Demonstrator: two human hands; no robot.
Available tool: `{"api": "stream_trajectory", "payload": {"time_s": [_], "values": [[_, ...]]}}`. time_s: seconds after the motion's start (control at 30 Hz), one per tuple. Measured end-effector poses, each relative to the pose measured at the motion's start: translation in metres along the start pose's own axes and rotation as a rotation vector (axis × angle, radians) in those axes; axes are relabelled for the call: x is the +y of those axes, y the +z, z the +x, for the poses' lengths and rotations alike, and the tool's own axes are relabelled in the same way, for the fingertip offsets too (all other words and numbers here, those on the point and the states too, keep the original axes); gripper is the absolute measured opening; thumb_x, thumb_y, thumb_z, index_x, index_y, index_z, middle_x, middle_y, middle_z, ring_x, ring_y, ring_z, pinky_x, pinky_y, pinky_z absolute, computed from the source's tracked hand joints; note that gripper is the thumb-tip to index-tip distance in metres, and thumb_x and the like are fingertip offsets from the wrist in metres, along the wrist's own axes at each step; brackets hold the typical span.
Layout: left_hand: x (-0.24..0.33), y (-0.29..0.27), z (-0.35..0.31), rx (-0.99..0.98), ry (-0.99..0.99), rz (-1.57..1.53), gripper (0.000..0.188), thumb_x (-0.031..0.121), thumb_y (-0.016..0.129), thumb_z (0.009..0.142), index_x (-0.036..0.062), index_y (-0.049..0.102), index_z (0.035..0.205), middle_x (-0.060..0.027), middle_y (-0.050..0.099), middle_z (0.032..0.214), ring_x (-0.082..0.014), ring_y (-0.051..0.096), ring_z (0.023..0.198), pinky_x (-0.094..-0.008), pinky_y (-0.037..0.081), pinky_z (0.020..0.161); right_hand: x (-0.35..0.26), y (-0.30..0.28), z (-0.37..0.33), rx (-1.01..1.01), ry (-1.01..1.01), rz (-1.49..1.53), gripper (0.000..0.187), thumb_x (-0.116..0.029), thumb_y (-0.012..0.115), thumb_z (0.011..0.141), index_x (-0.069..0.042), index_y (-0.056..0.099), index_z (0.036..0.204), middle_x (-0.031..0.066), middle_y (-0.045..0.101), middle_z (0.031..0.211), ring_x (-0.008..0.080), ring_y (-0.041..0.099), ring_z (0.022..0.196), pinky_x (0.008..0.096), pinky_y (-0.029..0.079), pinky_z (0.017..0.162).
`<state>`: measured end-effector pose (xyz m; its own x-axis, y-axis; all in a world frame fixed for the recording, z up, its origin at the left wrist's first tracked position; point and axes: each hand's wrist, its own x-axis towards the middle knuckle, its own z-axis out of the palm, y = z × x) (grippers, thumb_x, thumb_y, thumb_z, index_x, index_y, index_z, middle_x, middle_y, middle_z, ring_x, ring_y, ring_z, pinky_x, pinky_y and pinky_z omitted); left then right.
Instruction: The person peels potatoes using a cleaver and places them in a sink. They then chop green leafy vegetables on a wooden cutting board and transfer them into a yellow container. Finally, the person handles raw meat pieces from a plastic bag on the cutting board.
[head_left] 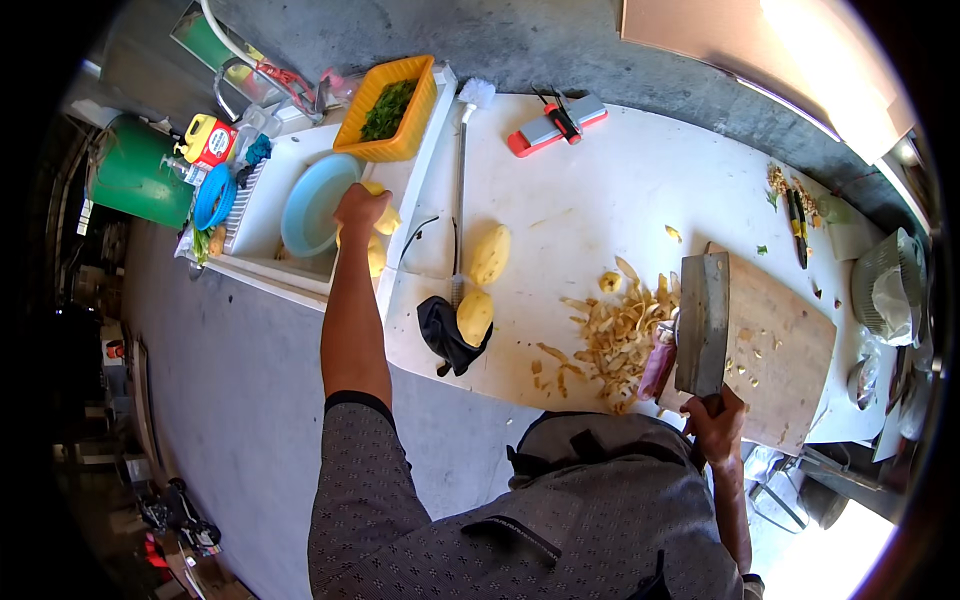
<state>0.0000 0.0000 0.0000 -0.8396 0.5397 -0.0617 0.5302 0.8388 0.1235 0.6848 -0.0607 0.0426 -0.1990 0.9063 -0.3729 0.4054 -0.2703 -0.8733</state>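
My left hand (363, 208) reaches to the right side of the sink, its fingers curled at a peeled potato (373, 187) that shows past the knuckles; the fingertips are hidden. Right beside it lie more peeled potatoes (376, 256). My right hand (718, 425) is wrapped round the handle of a cleaver (703, 325), whose broad blade rests over the left edge of a wooden cutting board (785, 340). On the white table (560, 190), two peeled potatoes (490, 254) sit between the sink and a heap of peelings (625, 340).
A light-blue basin (318, 205) stands in the sink (262, 250). An orange basket (413, 140) of greens is behind it. A long-handled brush (462, 180), black cloth (450, 335), sharpening stone (560, 125) and black-yellow scissors (798, 225) lie on the table. A green bin (145, 170) stands far left.
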Motion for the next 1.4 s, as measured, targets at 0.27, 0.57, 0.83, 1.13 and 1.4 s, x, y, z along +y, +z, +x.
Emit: {"api": "stream_trajectory", "payload": {"time_s": [0.27,0.57,0.83,1.13,1.4], "values": [[-0.012,0.001,0.006,0.129,0.006,0.04,0.067,0.059,0.079,0.076,0.0029,0.072,0.113,-0.0207,0.07,0.121,-0.0407,0.068,0.111,-0.0498,0.056,0.093,-0.003,0.007,0.018,-0.006,-0.011,-0.012,0.014,-0.003,0.07,0.086,0.007,0.06,0.085,0.0114,0.062,0.058,0.0172,0.062,0.047,0.0303,0.047,0.044],[-0.005,-0.009,-0.017,0.445,0.171,0.086,0.055,0.045,0.082,0.082,0.0012,0.07,0.112,-0.0212,0.069,0.113,-0.0396,0.068,0.101,-0.0492,0.056,0.088,-0.01,-0.009,0.016,-0.002,0.024,0.05,0.015,-0.002,0.071,0.084,0.007,0.06,0.085,0.0114,0.062,0.059,0.0166,0.061,0.046,0.0306,0.047,0.044],[0.101,0.035,-0.159,-0.185,0.501,-0.188,0.098,0.062,0.084,0.072,-0.002,0.054,0.139,-0.0191,0.062,0.134,-0.0336,0.062,0.121,-0.0452,0.051,0.101,-0.003,-0.032,0.018,-0.014,-0.007,0.127,0.012,-0.001,0.069,0.085,0.008,0.061,0.088,0.0114,0.065,0.062,0.0149,0.061,0.048,0.0301,0.048,0.045],[0.129,0.063,-0.207,-0.458,0.49,-0.458,0.068,0.024,0.085,0.07,-0.0048,0.06,0.126,-0.0166,0.067,0.118,-0.0276,0.068,0.104,-0.0397,0.057,0.089,0.002,-0.067,-0.001,-0.018,-0.02,0.096,0.011,-0.002,0.067,0.087,0.007,0.062,0.091,0.0111,0.067,0.064,0.0143,0.062,0.049,0.0289,0.047,0.047],[0.184,-0.055,-0.333,-0.802,0.742,-1.618,0.082,0.025,0.075,0.075,-0.006,0.045,0.146,-0.0223,0.066,0.127,-0.0273,0.069,0.101,-0.0401,0.06,0.084,0.005,-0.101,-0.016,0.038,-0.051,0.186,0.011,0.0,0.065,0.088,0.008,0.062,0.095,0.0125,0.069,0.071,0.0144,0.062,0.049,0.0293,0.049,0.047]]}}
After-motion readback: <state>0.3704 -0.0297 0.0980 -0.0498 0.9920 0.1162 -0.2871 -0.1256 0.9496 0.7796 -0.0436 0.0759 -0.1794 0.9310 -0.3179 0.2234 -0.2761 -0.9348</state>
